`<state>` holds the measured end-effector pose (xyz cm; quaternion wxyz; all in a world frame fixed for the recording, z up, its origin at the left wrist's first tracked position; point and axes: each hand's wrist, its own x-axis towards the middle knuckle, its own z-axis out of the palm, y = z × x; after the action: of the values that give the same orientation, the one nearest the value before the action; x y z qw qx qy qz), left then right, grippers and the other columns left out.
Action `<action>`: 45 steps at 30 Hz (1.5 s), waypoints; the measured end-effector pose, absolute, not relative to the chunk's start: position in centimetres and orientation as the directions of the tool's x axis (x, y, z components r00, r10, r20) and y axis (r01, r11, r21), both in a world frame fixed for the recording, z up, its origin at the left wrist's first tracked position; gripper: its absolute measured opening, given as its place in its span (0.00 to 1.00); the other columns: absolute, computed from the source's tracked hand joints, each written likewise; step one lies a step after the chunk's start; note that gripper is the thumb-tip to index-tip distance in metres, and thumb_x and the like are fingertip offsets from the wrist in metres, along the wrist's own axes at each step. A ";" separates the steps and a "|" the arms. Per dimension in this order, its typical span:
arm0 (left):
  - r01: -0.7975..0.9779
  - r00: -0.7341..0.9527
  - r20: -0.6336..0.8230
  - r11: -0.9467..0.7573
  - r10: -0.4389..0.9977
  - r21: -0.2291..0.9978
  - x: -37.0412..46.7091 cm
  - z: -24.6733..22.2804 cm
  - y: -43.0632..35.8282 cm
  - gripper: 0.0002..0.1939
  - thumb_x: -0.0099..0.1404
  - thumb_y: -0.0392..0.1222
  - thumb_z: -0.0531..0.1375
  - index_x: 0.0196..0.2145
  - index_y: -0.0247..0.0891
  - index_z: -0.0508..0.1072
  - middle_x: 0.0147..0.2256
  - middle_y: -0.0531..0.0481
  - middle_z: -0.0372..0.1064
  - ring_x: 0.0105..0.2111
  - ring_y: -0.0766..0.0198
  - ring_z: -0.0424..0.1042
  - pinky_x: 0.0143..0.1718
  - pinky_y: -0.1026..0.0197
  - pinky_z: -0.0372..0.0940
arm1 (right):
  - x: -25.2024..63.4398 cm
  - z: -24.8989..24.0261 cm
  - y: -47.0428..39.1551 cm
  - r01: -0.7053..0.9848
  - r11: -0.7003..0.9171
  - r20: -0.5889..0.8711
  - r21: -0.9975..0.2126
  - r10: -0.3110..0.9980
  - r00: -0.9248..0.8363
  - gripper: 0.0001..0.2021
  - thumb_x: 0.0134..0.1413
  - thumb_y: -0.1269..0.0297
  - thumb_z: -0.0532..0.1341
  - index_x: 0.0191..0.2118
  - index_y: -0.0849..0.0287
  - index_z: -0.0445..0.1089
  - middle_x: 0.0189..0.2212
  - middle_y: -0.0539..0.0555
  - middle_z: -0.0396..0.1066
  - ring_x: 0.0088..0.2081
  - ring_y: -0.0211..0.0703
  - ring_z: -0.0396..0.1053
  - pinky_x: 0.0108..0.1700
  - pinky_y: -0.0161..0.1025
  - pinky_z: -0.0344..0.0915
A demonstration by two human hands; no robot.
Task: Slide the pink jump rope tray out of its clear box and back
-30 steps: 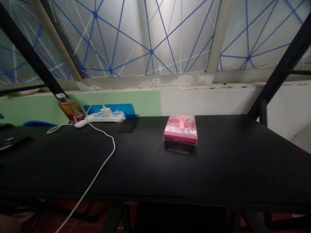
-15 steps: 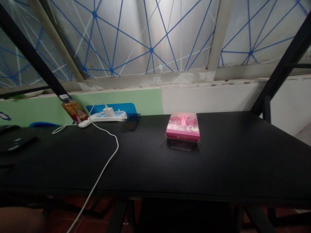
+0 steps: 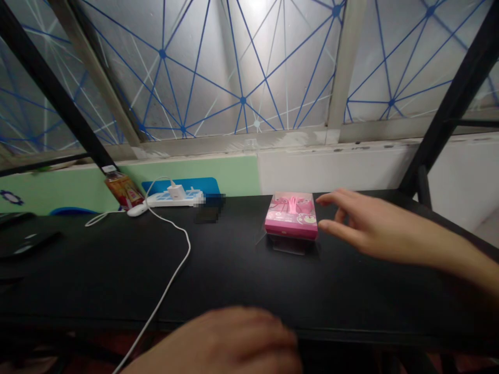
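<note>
On the black desk [image 3: 218, 280] lies a pink earphone box [image 3: 291, 215] with a clear cover, pink earphones showing through it. Clear plastic flaps stick out at its front end. My right hand [image 3: 358, 221] is just to the right of the box, thumb and fingers apart, holding nothing. My left hand [image 3: 234, 340] is low in the view at the desk's front edge, blurred by motion. Its back faces me and its fingers are mostly hidden.
A white power strip [image 3: 156, 200] with a plugged-in charger [image 3: 176, 191] sits at the back left. Its white cable [image 3: 177, 267] runs across the desk and over the front edge. Beside the strip leans a bottle [image 3: 123, 189]. Dark flat items [image 3: 29, 244] lie far left.
Both hands have come into view, the right from the right side toward the box, the left from below. The camera has tilted up slightly. The box lies where it was.
</note>
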<state>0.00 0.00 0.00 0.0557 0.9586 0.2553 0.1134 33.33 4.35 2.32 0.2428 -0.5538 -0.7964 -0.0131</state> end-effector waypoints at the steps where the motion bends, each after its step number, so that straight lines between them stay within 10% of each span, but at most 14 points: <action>1: 0.490 0.838 0.183 -0.857 0.514 0.160 1.0 0.7 1.6 0.12 0.71 0.44 0.54 0.50 0.48 0.70 0.49 0.48 0.68 0.45 0.60 0.70 0.46 0.56 0.68 | 32.6 1.5 5.4 0.904 0.377 0.339 -0.204 0.893 -0.296 0.26 0.58 0.45 0.57 0.58 0.53 0.63 0.45 0.60 0.70 0.38 0.54 0.72 0.38 0.47 0.68; 11: 0.582 0.779 0.084 -0.767 0.621 0.271 4.8 -0.2 16.9 0.38 0.60 0.49 0.62 0.64 0.38 0.54 0.41 0.45 0.71 0.36 0.58 0.71 0.36 0.61 0.63 | 33.2 -3.3 9.8 0.790 0.506 0.273 -0.347 0.860 -0.431 0.22 0.54 0.62 0.62 0.56 0.54 0.63 0.53 0.59 0.58 0.43 0.47 0.69 0.47 0.45 0.68; 20: 0.488 0.816 0.037 -0.721 0.577 0.491 3.7 -1.1 15.1 0.31 0.57 0.36 0.59 0.59 0.40 0.60 0.32 0.53 0.72 0.29 0.65 0.69 0.31 0.65 0.62 | 33.0 -2.6 9.0 0.734 0.554 0.297 -0.393 0.832 -0.468 0.17 0.59 0.57 0.58 0.52 0.55 0.66 0.51 0.58 0.61 0.46 0.47 0.68 0.51 0.44 0.66; 24: 0.515 0.775 0.122 -0.731 0.621 0.449 3.8 -0.8 14.7 0.21 0.67 0.48 0.55 0.55 0.39 0.65 0.30 0.52 0.71 0.29 0.64 0.69 0.31 0.64 0.61 | 32.0 -3.1 8.4 0.774 0.508 0.327 -0.378 0.855 -0.402 0.14 0.63 0.58 0.54 0.49 0.57 0.68 0.49 0.59 0.63 0.41 0.46 0.70 0.47 0.45 0.67; 29: 0.559 0.724 0.102 -0.667 0.682 0.492 4.1 -1.2 15.1 0.20 0.70 0.53 0.51 0.53 0.39 0.67 0.27 0.52 0.71 0.26 0.64 0.69 0.28 0.65 0.58 | 31.1 -2.8 6.8 0.820 0.548 0.315 -0.167 0.817 -0.482 0.41 0.46 0.52 0.68 0.64 0.58 0.54 0.61 0.66 0.54 0.59 0.62 0.57 0.58 0.54 0.58; 32: 0.558 0.715 0.148 -0.685 0.683 0.468 4.4 -1.6 15.2 0.20 0.67 0.52 0.56 0.52 0.38 0.68 0.28 0.52 0.73 0.26 0.64 0.70 0.27 0.66 0.58 | 30.3 -2.0 5.9 0.757 0.652 0.293 -0.039 0.732 -0.615 0.28 0.52 0.56 0.64 0.60 0.55 0.63 0.62 0.63 0.57 0.63 0.63 0.52 0.60 0.58 0.52; 45: 0.771 0.539 0.294 -0.603 0.789 0.205 8.0 -0.6 18.7 0.19 0.63 0.56 0.56 0.42 0.41 0.77 0.29 0.50 0.77 0.31 0.58 0.74 0.27 0.63 0.57 | 29.4 0.6 3.0 0.382 0.837 0.017 -0.391 0.421 -0.907 0.11 0.53 0.72 0.58 0.41 0.57 0.75 0.38 0.52 0.76 0.41 0.44 0.72 0.43 0.37 0.65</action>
<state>7.96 18.70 -0.63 0.0253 0.8768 0.4450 0.1806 29.45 3.03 0.56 0.0510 -0.2098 -0.9571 0.1933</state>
